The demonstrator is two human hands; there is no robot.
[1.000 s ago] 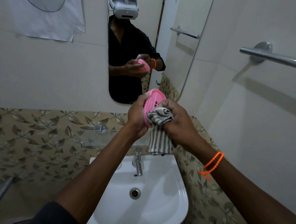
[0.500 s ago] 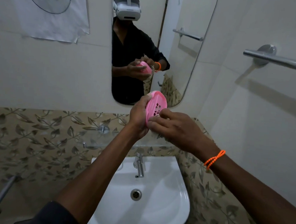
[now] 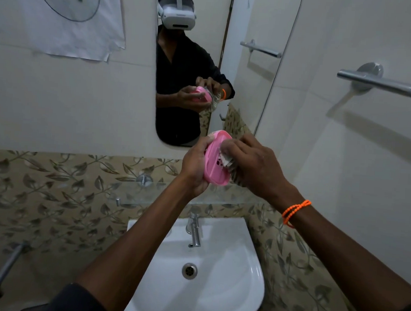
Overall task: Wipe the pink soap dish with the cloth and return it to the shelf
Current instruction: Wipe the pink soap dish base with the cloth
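The left hand [image 3: 194,165] has its grip clamped on the dish [image 3: 214,164], held on edge above the shelf [image 3: 134,194]. The right hand [image 3: 252,165] seems to pinch the cloth [image 3: 226,159] against its inside. Nearer lies the sink [image 3: 247,285].

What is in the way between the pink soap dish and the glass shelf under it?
Nothing visible. The left hand holds the soap dish above the glass shelf, with only air between them. The right hand presses the cloth into the dish.

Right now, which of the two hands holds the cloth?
The right hand, wearing the orange bracelet, presses the cloth into the pink soap dish.
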